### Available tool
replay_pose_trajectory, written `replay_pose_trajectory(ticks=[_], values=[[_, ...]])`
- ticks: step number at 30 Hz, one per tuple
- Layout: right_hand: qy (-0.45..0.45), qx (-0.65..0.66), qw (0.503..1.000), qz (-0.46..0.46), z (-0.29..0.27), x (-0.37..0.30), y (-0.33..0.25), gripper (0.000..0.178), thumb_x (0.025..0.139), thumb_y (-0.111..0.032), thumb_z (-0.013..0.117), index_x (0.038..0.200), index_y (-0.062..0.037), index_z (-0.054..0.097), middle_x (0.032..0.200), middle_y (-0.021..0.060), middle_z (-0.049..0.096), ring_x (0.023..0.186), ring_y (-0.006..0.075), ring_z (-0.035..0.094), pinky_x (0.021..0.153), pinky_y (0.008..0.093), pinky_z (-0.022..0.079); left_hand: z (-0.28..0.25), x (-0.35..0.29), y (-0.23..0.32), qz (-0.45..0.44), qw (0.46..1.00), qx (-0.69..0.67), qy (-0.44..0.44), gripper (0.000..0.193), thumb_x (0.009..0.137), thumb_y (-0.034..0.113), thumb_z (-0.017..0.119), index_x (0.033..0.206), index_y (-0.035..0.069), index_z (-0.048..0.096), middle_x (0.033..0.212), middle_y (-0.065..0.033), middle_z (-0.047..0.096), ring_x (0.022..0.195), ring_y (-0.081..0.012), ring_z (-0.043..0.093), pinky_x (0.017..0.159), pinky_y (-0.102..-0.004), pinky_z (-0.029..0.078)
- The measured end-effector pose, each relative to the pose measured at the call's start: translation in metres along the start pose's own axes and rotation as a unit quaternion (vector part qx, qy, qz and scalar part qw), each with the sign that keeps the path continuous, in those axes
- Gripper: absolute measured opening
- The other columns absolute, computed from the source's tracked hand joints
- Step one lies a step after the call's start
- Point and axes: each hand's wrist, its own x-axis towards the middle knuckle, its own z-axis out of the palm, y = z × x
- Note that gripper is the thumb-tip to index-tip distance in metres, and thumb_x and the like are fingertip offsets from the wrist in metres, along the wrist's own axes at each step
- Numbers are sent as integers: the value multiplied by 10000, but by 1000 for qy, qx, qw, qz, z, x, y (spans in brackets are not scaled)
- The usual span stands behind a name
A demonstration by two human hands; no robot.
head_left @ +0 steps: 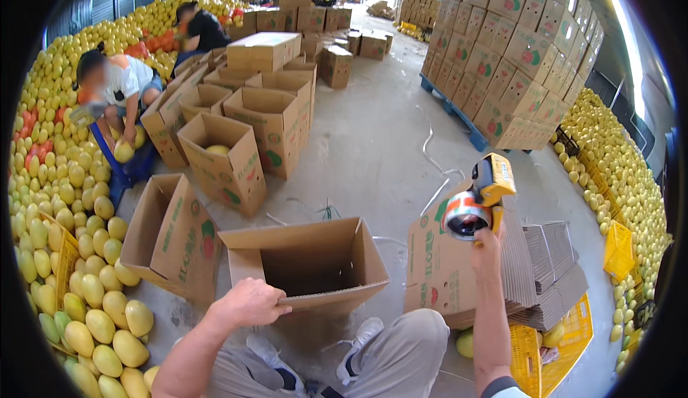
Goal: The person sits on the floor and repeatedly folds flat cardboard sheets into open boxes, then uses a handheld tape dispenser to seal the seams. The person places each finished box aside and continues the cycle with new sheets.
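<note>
An open cardboard box (322, 237) stands upright in front of my feet, its top flaps raised and its inside dark. My left hand (254, 302) grips the near left edge of this box, fingers curled over the rim. Out to the right, my right hand (486, 244) is closed round the handle of a yellow tape dispenser (494, 177) with a roll of tape on it. The dispenser hangs over a stack of flattened cardboard boxes (437, 269). Another open box (168, 237) stands just left of the one I hold.
Yellow pomelos (107, 319) lie heaped along the left; another pile (609, 133) lines the right. Open boxes (222, 161) stand ahead. Taped boxes (516, 61) tower on a blue pallet (453, 113). A yellow crate (530, 355) sits by my right knee. Two people (129, 86) work at left.
</note>
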Motion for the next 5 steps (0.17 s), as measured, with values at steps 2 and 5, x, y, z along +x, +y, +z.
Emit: replay_pose_trajectory(ticks=[2, 5], values=[[137, 125, 980, 67, 5, -4, 38, 518, 615, -45, 515, 1124, 26, 586, 1005, 105, 630, 939, 274, 639, 919, 421, 552, -3, 2, 7, -22, 999, -5, -29, 379, 962, 445, 634, 1020, 100, 780, 869, -202, 748, 886, -408, 719, 831, -499, 565], [-39, 254, 947, 192, 6, -5, 115, 365, 647, -58, 499, 979, 46, 609, 969, 194, 679, 921, 331, 685, 912, 461, 576, -12, -1, 17, -59, 997, 0, -56, 440, 970, 491, 622, 1034, 84, 778, 875, -215, 748, 896, -418, 720, 845, -501, 562]])
